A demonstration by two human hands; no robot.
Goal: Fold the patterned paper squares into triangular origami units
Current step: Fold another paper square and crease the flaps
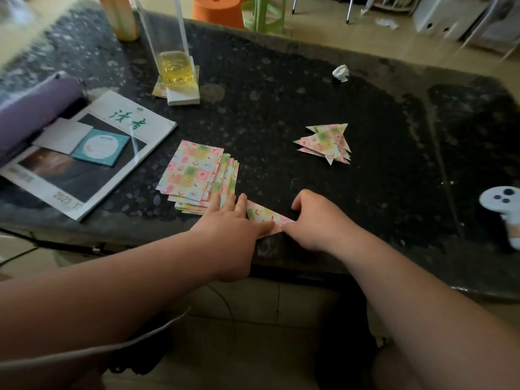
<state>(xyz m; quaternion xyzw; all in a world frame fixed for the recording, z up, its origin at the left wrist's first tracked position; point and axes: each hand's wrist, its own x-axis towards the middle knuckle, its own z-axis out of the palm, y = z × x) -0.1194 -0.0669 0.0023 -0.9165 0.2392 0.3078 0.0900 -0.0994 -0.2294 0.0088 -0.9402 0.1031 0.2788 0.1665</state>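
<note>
**Workpiece position.** One folded strip (264,215) of patterned paper is laid flat on the table (281,108), close to its near edge. The long axis of the strip runs across the body from left to right, with the left end set slightly farther away than the right end. The strip lies between the two hands, and each end is covered by one of them.

**Hand state.** The left hand (233,220) is laid flat, with fingers straight and spread. The left end of the strip is pressed down by it, and nothing is gripped. The right hand (315,218) is curled over the right end. That end appears to be pinched between the thumb at the near edge and the bent fingers at the far edge. The two thumbs nearly meet at the near edge of the strip.

**Governing relation.** Neither hand is nearer, since both are already in contact. The next fold is judged to be made about the point where the thumbs meet, so the strip must be kept square to that point.

**Quantities.**
- Strip in work: one.
- Stack of unfolded sheets (194,173): one, just beyond the left hand. It is fanned, and the sheets cannot be counted exactly.
- Pile of finished triangles (326,143): one, well apart, beyond the right hand. The several units overlap, so no count is certain.
</note>
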